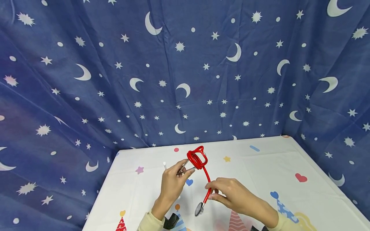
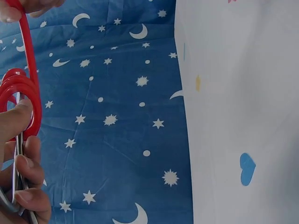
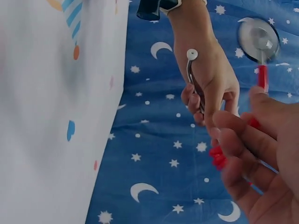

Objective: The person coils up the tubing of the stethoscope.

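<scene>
A stethoscope with red tubing (image 1: pixel 198 159) is held up over the table. My left hand (image 1: pixel 172 181) grips its metal ear tubes (image 2: pixel 17 172), and the thumb lies on the wound red coil in the left wrist view. One white eartip (image 3: pixel 192 54) sticks out past that hand. With thumb and fingers my right hand (image 1: pixel 231 195) pinches the straight red length close to the round chest piece (image 1: pixel 199 209), which hangs below the fingers. In the right wrist view the chest piece is blurred beside my right thumb.
Beneath both hands is a table with a white cloth (image 1: pixel 260 163) printed with hearts, stars and party hats. A dark blue curtain (image 1: pixel 185 73) with moons and stars stands behind it and at the sides. Dark straps with cameras (image 1: pixel 171 221) sit at the wrists.
</scene>
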Motion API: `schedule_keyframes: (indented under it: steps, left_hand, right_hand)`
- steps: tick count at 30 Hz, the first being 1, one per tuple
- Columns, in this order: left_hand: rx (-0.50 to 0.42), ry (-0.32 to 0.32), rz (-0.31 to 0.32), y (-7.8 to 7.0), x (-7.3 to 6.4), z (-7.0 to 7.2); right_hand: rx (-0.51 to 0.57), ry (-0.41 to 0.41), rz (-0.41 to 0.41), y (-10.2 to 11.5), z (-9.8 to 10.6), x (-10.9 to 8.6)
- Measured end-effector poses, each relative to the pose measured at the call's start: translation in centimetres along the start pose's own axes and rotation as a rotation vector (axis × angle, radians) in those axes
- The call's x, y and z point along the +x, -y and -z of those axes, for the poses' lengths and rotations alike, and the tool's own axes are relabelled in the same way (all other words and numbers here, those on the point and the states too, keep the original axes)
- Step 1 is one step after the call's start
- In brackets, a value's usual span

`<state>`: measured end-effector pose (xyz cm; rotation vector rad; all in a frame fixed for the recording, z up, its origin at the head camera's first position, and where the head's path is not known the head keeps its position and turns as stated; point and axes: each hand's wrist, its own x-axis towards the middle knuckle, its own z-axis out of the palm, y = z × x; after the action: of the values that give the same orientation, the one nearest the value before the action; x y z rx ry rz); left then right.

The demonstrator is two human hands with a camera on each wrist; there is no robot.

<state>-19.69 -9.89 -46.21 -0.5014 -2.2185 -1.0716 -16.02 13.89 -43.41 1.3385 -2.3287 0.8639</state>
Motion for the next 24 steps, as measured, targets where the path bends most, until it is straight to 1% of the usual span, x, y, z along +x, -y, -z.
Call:
schedule_keyframes:
  steps: [2,4,7,10,11,13,15,17,20,23,24]
  left_hand:
    - [0.003,0.01,-0.008,-0.1,-0.1,-0.2]
    - [0.007,0.012,-0.022,-0.2,-0.2,-0.4]
    - [0.014,0.0,-0.053,-0.3,-0.2,-0.7]
    - [0.027,-0.015,-0.071,-0.5,-0.3,-0.8]
    - [0.033,-0.018,-0.071,-0.5,-0.3,-0.8]
    - [0.046,-0.023,-0.069,-0.6,-0.4,-0.8]
    - [0.052,-0.029,-0.072,-0.6,-0.4,-0.8]
    - [0.065,-0.039,-0.087,-0.6,-0.4,-0.8]
    - [0.101,-0.058,-0.132,-0.5,-0.5,-0.8]
    - [0.165,-0.075,-0.198,-0.5,-0.5,-0.8]
    - [0.189,-0.08,-0.222,-0.5,-0.6,-0.9]
  right_hand:
    - [0.01,-0.036,0.021,0.0,-0.2,0.2]
    - [0.057,-0.074,0.033,-0.1,-0.6,0.4]
    - [0.154,-0.118,0.009,0.0,-1.1,0.7]
    - [0.233,-0.16,-0.057,0.0,-1.6,0.8]
    - [0.25,-0.171,-0.09,0.1,-1.8,0.8]
    - [0.269,-0.193,-0.135,0.1,-2.0,0.8]
    - [0.27,-0.213,-0.159,0.2,-2.2,0.8]
    - [0.288,-0.225,-0.192,0.2,-2.3,0.9]
    - [0.351,-0.235,-0.254,0.2,-2.3,0.9]
    - [0.452,-0.221,-0.37,0.1,-2.2,0.9]
    - [0.483,-0.217,-0.424,0.1,-2.1,1.0]
